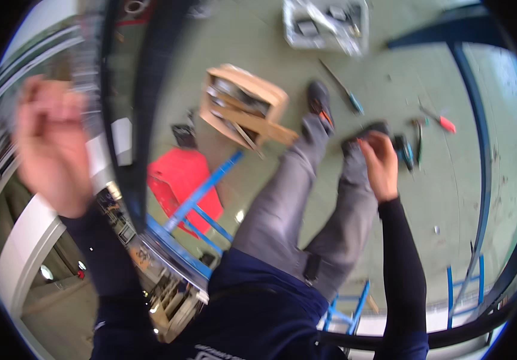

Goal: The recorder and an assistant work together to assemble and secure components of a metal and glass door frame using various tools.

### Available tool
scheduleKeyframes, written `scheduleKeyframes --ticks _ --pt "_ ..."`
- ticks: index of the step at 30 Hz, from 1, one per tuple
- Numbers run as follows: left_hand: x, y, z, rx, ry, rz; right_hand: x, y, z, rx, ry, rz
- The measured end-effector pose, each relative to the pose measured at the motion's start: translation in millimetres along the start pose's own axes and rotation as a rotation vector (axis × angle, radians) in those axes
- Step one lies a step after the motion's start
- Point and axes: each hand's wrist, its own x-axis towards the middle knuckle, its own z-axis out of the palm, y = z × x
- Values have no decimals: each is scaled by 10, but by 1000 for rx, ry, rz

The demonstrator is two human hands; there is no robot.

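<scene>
A green floor (pixel 390 198) fills most of the downward view, seen past a person's grey trouser legs (pixel 306 198) and dark blue top. A blue metal frame (pixel 201 195) crosses below the legs, with a red bin (pixel 177 174) beside it. Further off on the floor stands a wooden box (pixel 243 105) of tools, and beyond it a clear plastic tray (pixel 325 23) of parts. The left hand (pixel 51 147) is raised at the left, blurred, its fingers curled loosely inward; whether they hold anything cannot be told. The right hand (pixel 381 165) reaches down near the right knee, fingers closed on a small dark object (pixel 363 133). Just beside it lie a teal-handled tool (pixel 403 151), a teal screwdriver (pixel 343 89) and a red-handled tool (pixel 441 120).
</scene>
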Motion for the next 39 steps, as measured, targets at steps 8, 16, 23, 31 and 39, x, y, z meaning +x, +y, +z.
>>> scheduleKeyframes --ticks 8,16,23,31,39 --pt "-966 -25 730 -549 -252 -459 -1132 -3027 1172 -126 -252 -833" --pt "-838 -129 379 -649 -446 -592 -1090 -3143 1568 -290 -258 -802" --pt "-964 -19 330 -87 -148 -143 -1062 -2985 1626 268 -295 -308" --pt "169 -89 115 95 -196 -152 -698 -3016 1889 408 -122 -156" --pt "329 -283 142 -211 -355 -407 -607 -3110 2059 424 -82 -198"
